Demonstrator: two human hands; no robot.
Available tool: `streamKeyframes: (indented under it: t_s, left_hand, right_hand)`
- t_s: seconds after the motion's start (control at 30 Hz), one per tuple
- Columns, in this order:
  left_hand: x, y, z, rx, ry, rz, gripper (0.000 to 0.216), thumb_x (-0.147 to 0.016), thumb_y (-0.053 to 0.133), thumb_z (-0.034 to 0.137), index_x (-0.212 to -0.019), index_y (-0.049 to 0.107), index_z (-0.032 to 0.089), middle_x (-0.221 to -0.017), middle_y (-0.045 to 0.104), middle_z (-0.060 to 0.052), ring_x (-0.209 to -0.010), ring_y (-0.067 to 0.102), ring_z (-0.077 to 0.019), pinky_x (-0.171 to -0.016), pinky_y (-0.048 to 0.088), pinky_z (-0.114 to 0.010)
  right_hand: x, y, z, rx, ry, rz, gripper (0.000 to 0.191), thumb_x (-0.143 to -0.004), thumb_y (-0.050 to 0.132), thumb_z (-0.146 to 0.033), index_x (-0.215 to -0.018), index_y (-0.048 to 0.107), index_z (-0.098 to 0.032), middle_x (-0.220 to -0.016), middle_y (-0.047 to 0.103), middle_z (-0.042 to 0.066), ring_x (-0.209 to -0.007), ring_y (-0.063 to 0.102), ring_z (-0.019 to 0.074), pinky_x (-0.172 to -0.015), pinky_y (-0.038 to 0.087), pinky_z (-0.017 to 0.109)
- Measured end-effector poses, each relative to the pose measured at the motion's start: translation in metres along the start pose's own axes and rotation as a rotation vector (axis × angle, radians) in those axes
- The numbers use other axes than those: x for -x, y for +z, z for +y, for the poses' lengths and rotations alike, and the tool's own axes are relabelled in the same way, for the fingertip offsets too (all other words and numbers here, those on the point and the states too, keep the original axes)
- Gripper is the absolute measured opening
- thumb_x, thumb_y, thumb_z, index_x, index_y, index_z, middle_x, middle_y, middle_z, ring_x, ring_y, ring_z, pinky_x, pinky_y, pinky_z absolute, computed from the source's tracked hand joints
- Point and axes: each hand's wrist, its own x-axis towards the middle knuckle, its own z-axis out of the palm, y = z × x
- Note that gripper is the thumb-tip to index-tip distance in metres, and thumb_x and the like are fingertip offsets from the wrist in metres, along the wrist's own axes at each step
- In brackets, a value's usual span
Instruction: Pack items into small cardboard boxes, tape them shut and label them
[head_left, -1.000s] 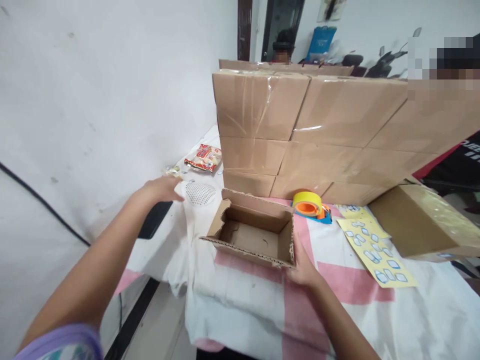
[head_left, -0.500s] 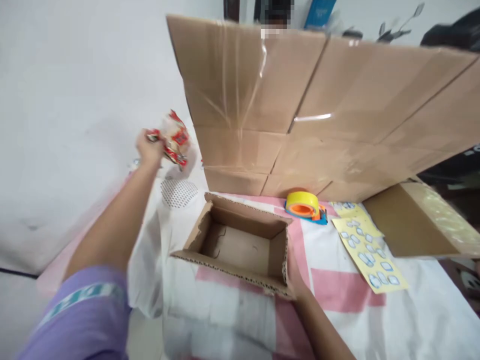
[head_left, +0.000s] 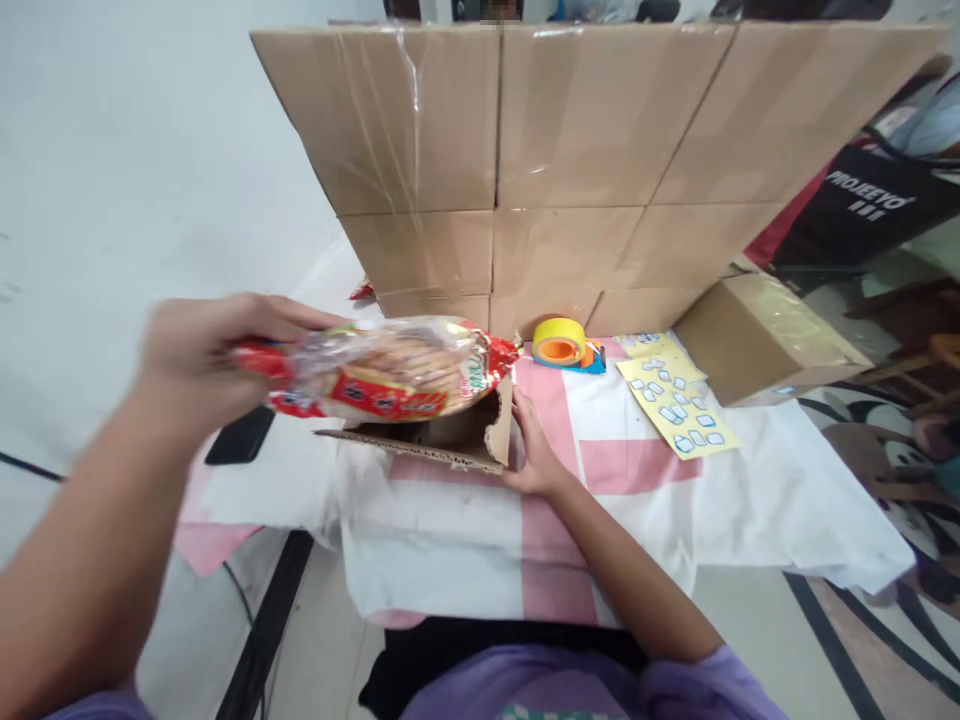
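Observation:
A clear plastic packet of round biscuits, with red printed ends and label, hangs over the small open cardboard box. My left hand is closed on the packet's left end. The packet covers most of the box's opening, so the inside is largely hidden. Against the right wall of the box rests my right hand, its thumb low at the near corner and its fingers along the outer side, gripping it.
Behind the box stands a tall wall of taped cartons. Nearby are a tape dispenser, yellow sticker sheets and another carton. A dark phone lies at the left on the pink-and-white cloth.
My left hand has brought the packet from the far left rightward to above the box. My right hand stays at the box's right side. The view has shifted.

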Motion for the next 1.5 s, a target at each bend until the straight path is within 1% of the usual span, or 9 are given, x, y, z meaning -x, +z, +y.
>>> streamKeyframes:
  t_s: [0.23, 0.5, 0.63, 0.8, 0.93, 1.0, 1.13, 1.3, 1.5]
  left_hand:
    - [-0.007, 0.088, -0.036, -0.083, -0.006, -0.592, 0.023, -0.088, 0.063, 0.041, -0.077, 0.060, 0.022, -0.115, 0.078, -0.009, -0.124, 0.067, -0.0284, -0.106, 0.050, -0.046]
    - [0.028, 0.077, -0.013, -0.814, -0.164, -0.922, 0.051, -0.073, 0.079, 0.050, -0.118, 0.073, 0.027, -0.169, 0.034, -0.012, -0.152, 0.026, -0.0470, -0.116, 0.027, -0.070]
    - [0.033, 0.074, -0.007, -0.737, -0.313, -0.894, 0.056, -0.072, 0.075, 0.052, -0.120, 0.070, 0.024, -0.174, 0.018, -0.015, -0.151, 0.032, -0.0483, -0.113, 0.039, -0.066]
    - [0.043, 0.067, -0.017, 0.007, -0.350, -0.537, 0.068, -0.082, 0.061, 0.051, -0.144, 0.048, 0.025, -0.170, 0.031, -0.013, -0.150, 0.042, -0.0356, -0.118, 0.044, -0.052]
    - [0.084, 0.078, -0.021, 0.474, -0.421, -0.250, 0.099, -0.081, 0.052, 0.083, -0.161, 0.026, 0.032, -0.170, 0.033, -0.014, -0.155, 0.036, -0.0350, -0.119, 0.041, -0.056]
    - [0.105, 0.083, -0.018, 0.569, -0.358, -0.217, 0.109, -0.073, 0.044, 0.098, -0.157, 0.040, 0.028, -0.168, 0.036, -0.017, -0.155, 0.035, -0.0380, -0.121, 0.038, -0.058]
    - [0.125, 0.090, -0.003, 0.217, -0.425, -0.078, 0.069, -0.074, 0.069, 0.080, -0.112, 0.070, 0.022, -0.137, 0.068, -0.018, -0.143, 0.052, -0.0396, -0.123, 0.036, -0.060]
    - [0.108, 0.110, 0.026, -0.291, -0.476, 0.144, 0.077, -0.082, 0.071, 0.050, -0.148, 0.046, 0.022, -0.147, 0.057, -0.019, -0.138, 0.054, -0.0364, -0.112, 0.046, -0.059]
    - [0.102, 0.143, 0.060, -0.608, -0.064, -0.388, 0.058, -0.095, 0.060, 0.052, -0.149, 0.056, 0.032, -0.157, 0.054, -0.009, -0.150, 0.043, -0.0376, -0.125, 0.028, -0.062]
  right_hand:
    - [0.008, 0.004, 0.009, -0.026, 0.005, -0.018, 0.069, -0.075, 0.081, -0.056, -0.134, 0.064, -0.024, -0.130, 0.069, 0.012, -0.130, 0.060, 0.0396, -0.118, 0.044, 0.058]
    - [0.002, -0.010, -0.002, 0.003, -0.083, 0.021, 0.123, -0.073, 0.083, -0.048, -0.168, 0.010, -0.021, -0.163, 0.033, 0.019, -0.154, 0.033, 0.0379, -0.129, 0.027, 0.054]
    - [0.003, -0.016, -0.005, 0.074, -0.058, -0.026, 0.124, -0.070, 0.084, -0.044, -0.168, 0.012, -0.022, -0.161, 0.033, 0.019, -0.153, 0.033, 0.0396, -0.128, 0.027, 0.056]
    - [0.006, -0.033, -0.021, 0.169, -0.018, -0.078, 0.118, -0.070, 0.085, -0.041, -0.167, 0.019, -0.026, -0.158, 0.033, 0.018, -0.153, 0.035, 0.0384, -0.125, 0.033, 0.055]
    - [-0.002, -0.063, -0.052, 0.313, 0.012, -0.125, 0.085, -0.078, 0.083, -0.055, -0.153, 0.049, -0.030, -0.168, 0.025, 0.017, -0.159, 0.022, 0.0416, -0.123, 0.031, 0.062]
    - [-0.011, -0.076, -0.065, 0.378, 0.019, -0.118, 0.070, -0.080, 0.079, -0.065, -0.138, 0.063, -0.029, -0.169, 0.029, 0.016, -0.159, 0.021, 0.0439, -0.124, 0.025, 0.066]
    - [-0.038, -0.072, -0.070, 0.134, 0.010, -0.103, 0.069, -0.088, 0.054, -0.083, -0.124, 0.069, -0.025, -0.149, 0.056, 0.015, -0.151, 0.039, 0.0386, -0.123, 0.032, 0.060]
    - [-0.051, -0.040, -0.057, -0.147, -0.058, 0.091, 0.071, -0.096, 0.039, -0.081, -0.134, 0.063, -0.026, -0.113, 0.074, 0.010, -0.127, 0.063, 0.0301, -0.117, 0.041, 0.052]
    - [-0.021, -0.058, -0.038, 0.065, 0.011, 0.216, 0.047, -0.097, 0.055, -0.059, -0.125, 0.071, -0.025, -0.134, 0.070, 0.011, -0.137, 0.055, 0.0298, -0.124, 0.034, 0.052]
